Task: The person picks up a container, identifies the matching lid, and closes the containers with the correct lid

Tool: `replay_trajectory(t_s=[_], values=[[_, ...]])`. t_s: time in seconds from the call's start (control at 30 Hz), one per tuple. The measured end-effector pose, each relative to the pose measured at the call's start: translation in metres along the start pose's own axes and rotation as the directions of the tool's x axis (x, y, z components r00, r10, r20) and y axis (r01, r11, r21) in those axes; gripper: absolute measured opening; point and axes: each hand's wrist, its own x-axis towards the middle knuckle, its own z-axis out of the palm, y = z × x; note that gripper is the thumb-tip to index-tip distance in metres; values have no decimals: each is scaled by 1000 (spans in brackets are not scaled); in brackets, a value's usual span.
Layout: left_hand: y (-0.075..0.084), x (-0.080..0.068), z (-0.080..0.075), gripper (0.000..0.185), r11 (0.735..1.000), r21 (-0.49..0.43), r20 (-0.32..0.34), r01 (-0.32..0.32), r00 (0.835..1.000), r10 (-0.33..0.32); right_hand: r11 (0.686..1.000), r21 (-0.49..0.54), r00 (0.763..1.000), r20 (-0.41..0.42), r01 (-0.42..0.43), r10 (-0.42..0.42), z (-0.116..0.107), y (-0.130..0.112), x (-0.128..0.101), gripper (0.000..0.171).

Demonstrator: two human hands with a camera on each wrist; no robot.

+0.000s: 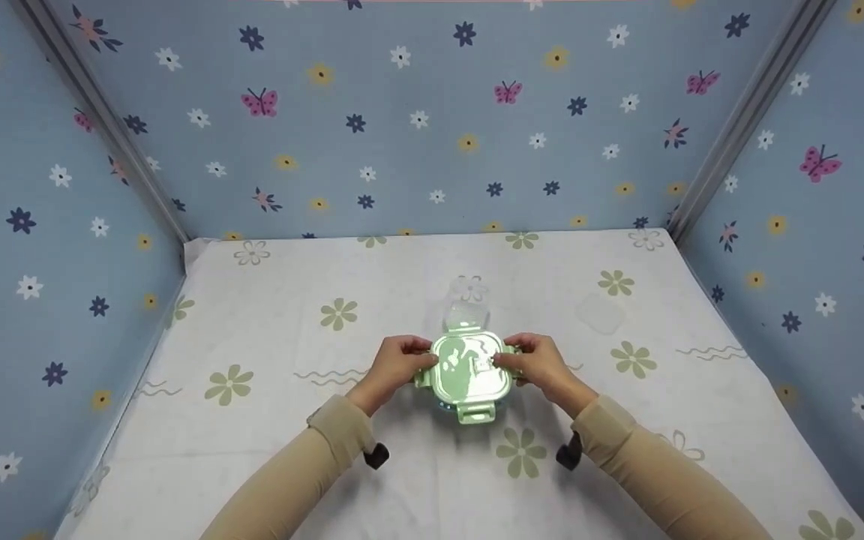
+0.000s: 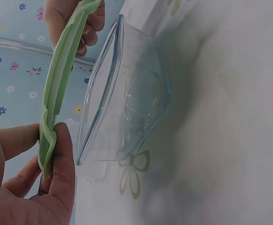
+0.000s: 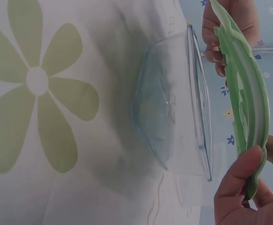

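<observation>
Both hands hold lid above glass container, mid-table.
I see the flowered tablecloth (image 1: 267, 420), then the clear glass container (image 2: 127, 103) standing on it, green lid (image 1: 468, 369) just above; left hand (image 1: 393, 365) and right hand (image 1: 541, 364) fingers pinch its side edges.

The lid (image 1: 466, 369) was held just above the glass container (image 2: 127, 103), apart from its rim, near the middle of the desk (image 1: 267, 420). It was gripped at its left edge by the left hand (image 1: 394, 364) and at its right edge by the right hand (image 1: 541, 365). Another clear container (image 1: 468, 307) was set just behind it, and a clear lid (image 1: 601, 313) lay behind and to the right.
</observation>
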Motion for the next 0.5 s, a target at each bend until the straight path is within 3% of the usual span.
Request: replay_trajectory(t_s=[0.5], values=[[-10, 1, 6, 26, 995, 93, -44, -27, 999, 32, 997, -70, 999, -42, -35, 33, 4, 13, 2, 38]])
